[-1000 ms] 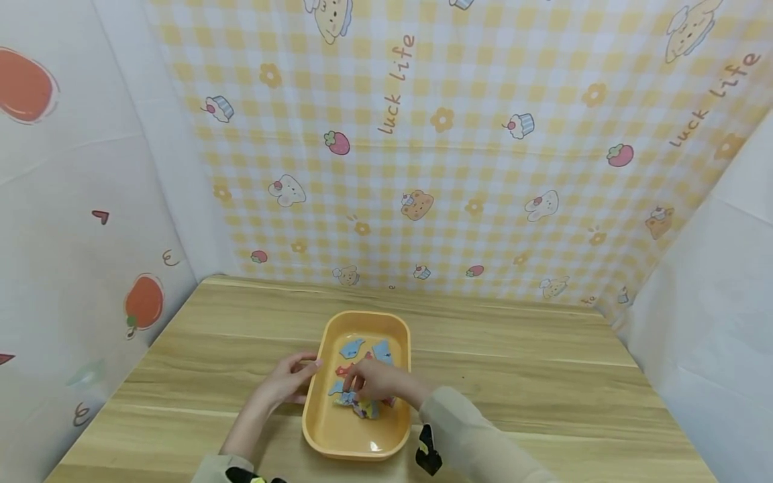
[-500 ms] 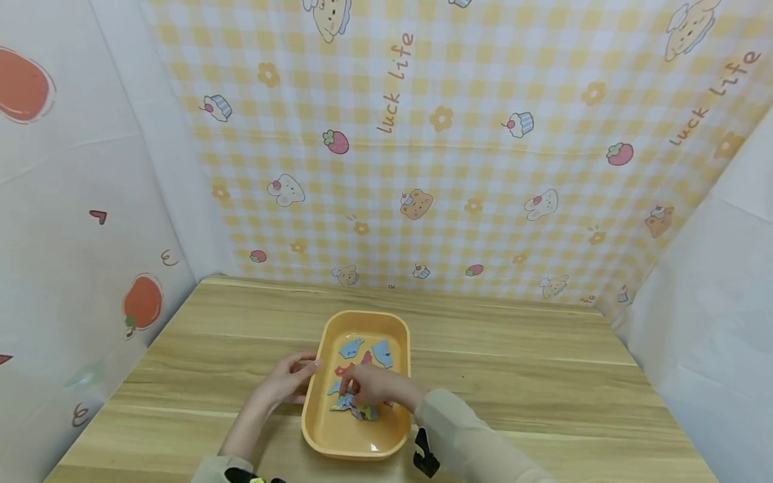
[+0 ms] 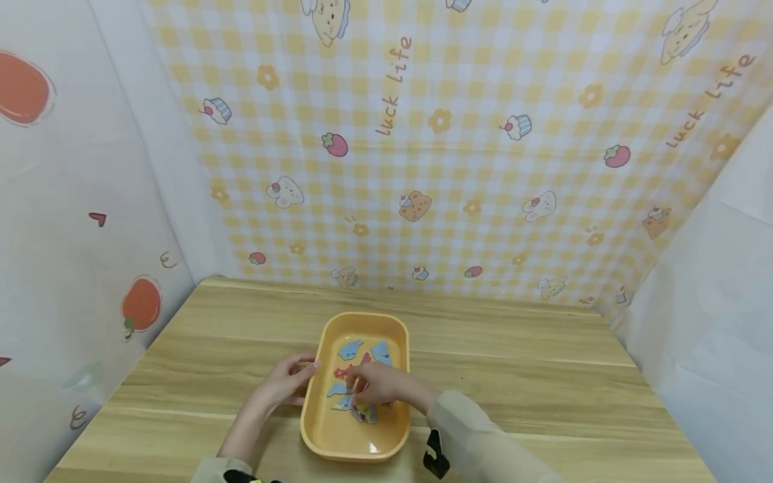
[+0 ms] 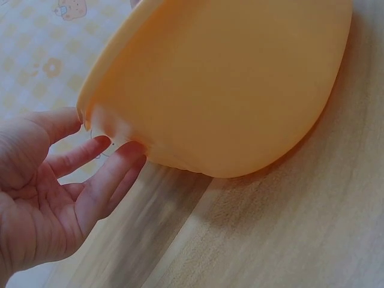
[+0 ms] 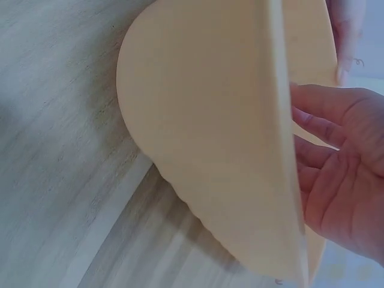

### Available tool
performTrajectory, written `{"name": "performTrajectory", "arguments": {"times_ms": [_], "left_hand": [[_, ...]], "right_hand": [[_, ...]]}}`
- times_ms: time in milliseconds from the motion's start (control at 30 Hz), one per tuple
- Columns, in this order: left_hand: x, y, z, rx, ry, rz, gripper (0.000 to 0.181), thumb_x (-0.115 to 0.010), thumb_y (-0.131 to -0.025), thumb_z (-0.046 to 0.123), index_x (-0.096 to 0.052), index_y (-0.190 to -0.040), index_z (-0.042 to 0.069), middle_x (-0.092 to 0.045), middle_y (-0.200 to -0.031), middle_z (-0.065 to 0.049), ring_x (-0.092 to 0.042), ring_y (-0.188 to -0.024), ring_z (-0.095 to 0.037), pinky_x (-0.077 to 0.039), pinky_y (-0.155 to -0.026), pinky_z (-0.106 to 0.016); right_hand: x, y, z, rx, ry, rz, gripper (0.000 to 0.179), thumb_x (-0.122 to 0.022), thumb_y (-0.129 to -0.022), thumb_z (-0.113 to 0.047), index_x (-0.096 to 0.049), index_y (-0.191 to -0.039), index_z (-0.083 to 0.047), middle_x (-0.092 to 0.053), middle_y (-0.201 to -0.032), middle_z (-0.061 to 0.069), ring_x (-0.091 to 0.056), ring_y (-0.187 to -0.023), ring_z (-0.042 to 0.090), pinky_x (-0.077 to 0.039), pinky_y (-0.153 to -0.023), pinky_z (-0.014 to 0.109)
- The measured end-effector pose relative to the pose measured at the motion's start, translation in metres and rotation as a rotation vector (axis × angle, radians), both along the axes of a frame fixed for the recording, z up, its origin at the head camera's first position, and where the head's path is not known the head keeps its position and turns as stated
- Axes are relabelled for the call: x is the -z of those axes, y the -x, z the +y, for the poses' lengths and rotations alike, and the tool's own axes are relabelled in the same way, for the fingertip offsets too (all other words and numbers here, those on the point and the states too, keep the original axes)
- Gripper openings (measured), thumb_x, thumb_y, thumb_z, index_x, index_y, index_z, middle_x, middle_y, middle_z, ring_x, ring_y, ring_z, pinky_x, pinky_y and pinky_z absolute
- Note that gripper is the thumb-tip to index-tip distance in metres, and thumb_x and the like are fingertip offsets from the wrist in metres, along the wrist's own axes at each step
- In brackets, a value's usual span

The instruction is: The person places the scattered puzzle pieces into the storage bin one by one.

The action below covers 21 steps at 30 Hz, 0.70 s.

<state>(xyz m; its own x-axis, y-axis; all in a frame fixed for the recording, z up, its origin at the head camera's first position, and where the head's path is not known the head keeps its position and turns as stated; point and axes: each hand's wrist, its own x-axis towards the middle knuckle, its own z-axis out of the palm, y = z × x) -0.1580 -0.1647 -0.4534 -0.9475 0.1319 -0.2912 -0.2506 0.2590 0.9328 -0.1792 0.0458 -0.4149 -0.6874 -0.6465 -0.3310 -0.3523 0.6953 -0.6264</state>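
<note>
Inside a shallow yellow plastic tray (image 3: 356, 439) lie several flat printed pieces, torn or jigsaw-like in outline. Light-blue pieces (image 3: 350, 349) lie toward the far end, a red piece (image 3: 342, 371) in the middle, and a yellow-and-purple piece (image 3: 364, 414) nearer. My left hand (image 3: 282, 381) holds the tray's left side, one digit at the rim, other fingertips against the outer wall (image 4: 240, 90). My right hand (image 3: 380, 381) reaches over the right rim, its thumb and index finger low among the pieces. The tray wall hides those fingertips in the right wrist view; whether they pinch a piece is unclear.
The tray stands on a wood-grain table (image 3: 513, 376). A yellow checked cloth (image 3: 423, 168) hangs along the table's back edge. White cloths hang at the left (image 3: 66, 201) and right (image 3: 706, 322).
My right hand shifts slightly among the pieces, and the small blue pieces by its fingertips now lie a little apart. My left hand and the tray stay in place.
</note>
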Motion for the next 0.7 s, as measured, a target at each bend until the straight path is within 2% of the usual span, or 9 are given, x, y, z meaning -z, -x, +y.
{"name": "performTrajectory", "arguments": {"times_ms": [33,133,233,400,500,567,700], "left_hand": [[0.000,0.000,0.000,-0.001,0.000,0.001,0.054,-0.053,-0.092,0.030,-0.039,-0.131,-0.005,-0.050,-0.117,-0.027,-0.061,-0.094,-0.024,-0.059,-0.067,-0.038],[0.002,-0.001,0.001,-0.003,-0.002,0.002,0.054,-0.054,-0.092,0.030,-0.040,-0.130,-0.005,-0.052,-0.116,-0.027,-0.061,-0.092,-0.023,-0.059,-0.066,-0.038],[0.004,-0.001,0.003,-0.042,0.005,0.006,0.052,-0.054,-0.091,0.028,-0.042,-0.129,-0.004,-0.053,-0.113,-0.026,-0.062,-0.088,-0.021,-0.059,-0.065,-0.037],[0.008,0.003,0.007,-0.136,0.073,0.072,0.048,-0.056,-0.090,0.031,-0.049,-0.124,-0.003,-0.058,-0.109,-0.023,-0.064,-0.085,-0.022,-0.059,-0.062,-0.033],[0.011,0.005,0.005,-0.155,0.120,0.130,0.048,-0.055,-0.090,0.034,-0.052,-0.121,-0.003,-0.061,-0.105,-0.021,-0.064,-0.083,-0.020,-0.059,-0.062,-0.030],[0.013,0.006,0.002,-0.144,0.178,0.188,0.042,-0.054,-0.091,0.030,-0.056,-0.116,-0.004,-0.064,-0.100,-0.018,-0.064,-0.080,-0.019,-0.058,-0.063,-0.027],[0.017,0.003,-0.007,-0.083,0.400,0.331,0.023,-0.056,-0.090,0.015,-0.064,-0.106,-0.001,-0.067,-0.093,-0.012,-0.064,-0.079,-0.019,-0.056,-0.069,-0.027]], "right_hand": [[0.000,0.000,0.002,0.006,0.020,0.005,0.018,-0.063,-0.085,-0.009,-0.060,-0.103,-0.005,-0.066,-0.097,0.011,-0.062,-0.066,0.020,-0.050,-0.045,0.021],[0.001,0.001,0.009,0.015,0.089,0.080,0.016,-0.061,-0.086,-0.010,-0.061,-0.100,-0.004,-0.066,-0.093,0.009,-0.061,-0.074,0.014,-0.051,-0.055,0.016],[0.003,0.003,0.019,0.061,0.221,0.163,0.014,-0.059,-0.087,-0.009,-0.061,-0.098,-0.001,-0.065,-0.090,0.010,-0.060,-0.079,0.015,-0.050,-0.064,0.015],[0.004,0.006,0.047,0.252,0.441,0.307,0.016,-0.056,-0.088,-0.006,-0.057,-0.101,0.003,-0.062,-0.093,0.014,-0.058,-0.085,0.024,-0.048,-0.070,0.019],[0.010,0.004,0.069,0.413,0.456,0.409,0.023,-0.059,-0.088,-0.010,-0.056,-0.108,0.000,-0.062,-0.094,0.010,-0.057,-0.089,0.022,-0.049,-0.074,0.025],[0.018,0.001,0.085,0.480,0.441,0.471,0.030,-0.061,-0.086,-0.013,-0.055,-0.113,0.000,-0.062,-0.097,0.012,-0.057,-0.092,0.024,-0.051,-0.079,0.034],[0.034,-0.006,0.113,0.552,0.296,0.600,0.045,-0.063,-0.085,-0.025,-0.052,-0.122,-0.001,-0.062,-0.109,0.017,-0.056,-0.103,0.032,-0.050,-0.086,0.050]]}}
